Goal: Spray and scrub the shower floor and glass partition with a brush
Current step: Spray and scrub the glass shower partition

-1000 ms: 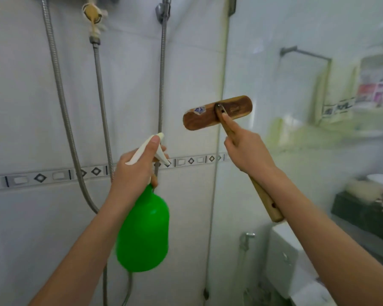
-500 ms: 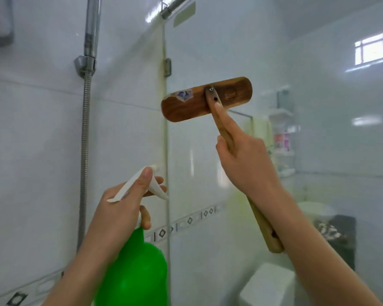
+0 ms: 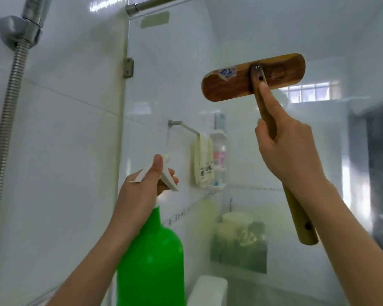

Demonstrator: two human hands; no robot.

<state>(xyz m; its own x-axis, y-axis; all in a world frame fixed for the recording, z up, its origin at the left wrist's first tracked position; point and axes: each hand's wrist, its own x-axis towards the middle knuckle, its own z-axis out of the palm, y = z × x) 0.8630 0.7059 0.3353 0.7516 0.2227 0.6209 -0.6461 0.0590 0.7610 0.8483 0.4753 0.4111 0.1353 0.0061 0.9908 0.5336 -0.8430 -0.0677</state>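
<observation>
The right hand (image 3: pixel 290 155) grips the wooden brush (image 3: pixel 230 87) by its handle, fingers curled round it and the forefinger laid straight up the shaft. The brush head lies crosswise high against the glass partition (image 3: pixel 186 62), well in from the partition's hinged left edge and below its top rail (image 3: pixel 155 4). Whether the bristles touch the glass cannot be told. The left hand (image 3: pixel 139 191) holds the green spray bottle (image 3: pixel 150 257) by the neck, lower and nearer that left edge, fingers round the white trigger. Open glass lies between bottle and brush head.
</observation>
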